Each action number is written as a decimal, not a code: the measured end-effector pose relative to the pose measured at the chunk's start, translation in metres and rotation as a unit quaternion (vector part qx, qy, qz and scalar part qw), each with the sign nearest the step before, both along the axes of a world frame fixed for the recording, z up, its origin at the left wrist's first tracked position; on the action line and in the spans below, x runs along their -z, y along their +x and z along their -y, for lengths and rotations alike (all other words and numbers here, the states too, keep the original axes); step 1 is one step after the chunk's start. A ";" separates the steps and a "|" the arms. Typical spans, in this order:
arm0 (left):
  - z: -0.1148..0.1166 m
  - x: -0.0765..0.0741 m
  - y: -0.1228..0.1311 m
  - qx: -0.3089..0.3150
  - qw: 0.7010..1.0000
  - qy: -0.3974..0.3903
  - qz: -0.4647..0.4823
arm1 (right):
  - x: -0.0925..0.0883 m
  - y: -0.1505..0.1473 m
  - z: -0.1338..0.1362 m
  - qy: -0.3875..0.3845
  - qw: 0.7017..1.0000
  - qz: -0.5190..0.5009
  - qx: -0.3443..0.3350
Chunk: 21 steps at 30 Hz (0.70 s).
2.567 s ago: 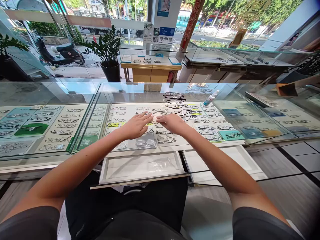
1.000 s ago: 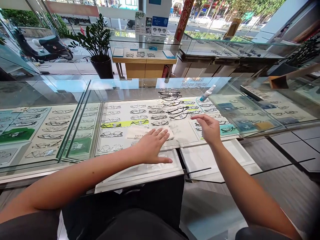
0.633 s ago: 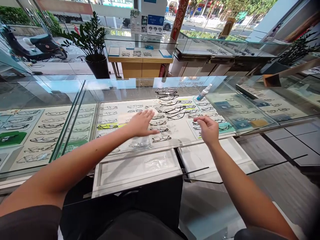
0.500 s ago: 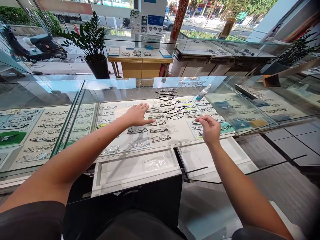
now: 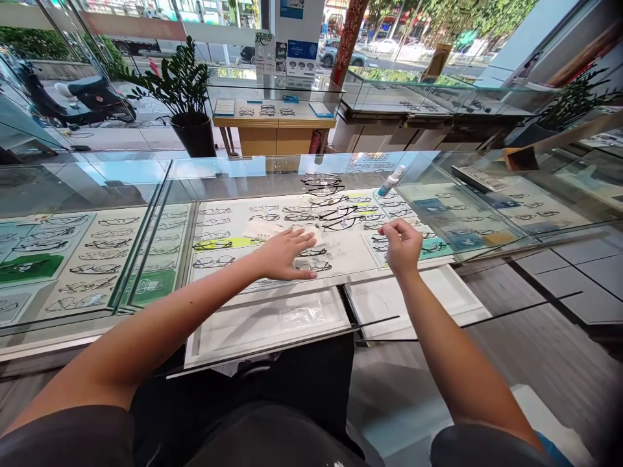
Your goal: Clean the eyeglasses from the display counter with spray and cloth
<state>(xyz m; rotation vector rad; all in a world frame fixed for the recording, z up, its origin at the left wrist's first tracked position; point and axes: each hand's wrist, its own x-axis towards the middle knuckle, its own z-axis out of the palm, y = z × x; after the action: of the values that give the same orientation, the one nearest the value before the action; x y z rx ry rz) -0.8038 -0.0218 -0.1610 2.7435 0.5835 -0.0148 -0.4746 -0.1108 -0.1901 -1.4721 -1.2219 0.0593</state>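
Note:
My left hand point(image 5: 285, 254) lies flat, fingers stretched out, on a thin white cloth point(image 5: 272, 231) spread on the glass countertop point(image 5: 233, 172). My right hand point(image 5: 402, 245) hovers just above the glass to the right, its fingers curled in loosely with nothing seen in them. Under the glass are rows of eyeglass frames point(image 5: 219, 243) on white trays. Several loose dark eyeglasses point(image 5: 335, 214) lie on top of the glass beyond my hands.
A small spray bottle point(image 5: 390, 181) lies on the glass at the far right of the loose glasses. Two shallow white drawers point(image 5: 265, 324) point(image 5: 418, 301) stand pulled out below the counter edge. A potted plant point(image 5: 189, 97) and other display cases point(image 5: 428, 97) are behind.
My left hand has slid the cloth back and forth over the glass and is now nearer me. My right hand left the cloth, moved right and curled its fingers.

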 end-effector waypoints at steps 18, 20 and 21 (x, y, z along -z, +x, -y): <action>0.003 -0.004 0.030 -0.030 0.998 0.021 -0.046 | -0.004 -0.010 0.038 -0.031 0.999 0.014 -0.040; -0.011 -0.008 0.034 -0.052 0.997 0.031 -0.053 | -0.005 -0.011 0.041 -0.039 0.998 0.023 -0.031; -0.018 -0.009 0.034 -0.065 0.996 0.038 -0.056 | -0.006 -0.011 0.042 -0.042 0.998 0.027 -0.027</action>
<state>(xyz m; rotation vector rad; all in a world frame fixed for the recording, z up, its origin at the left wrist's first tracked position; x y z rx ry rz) -0.7694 -0.0037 -0.1515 2.7851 0.8095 -0.1176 -0.4858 -0.1531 -0.1840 -1.5222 -1.3162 0.1095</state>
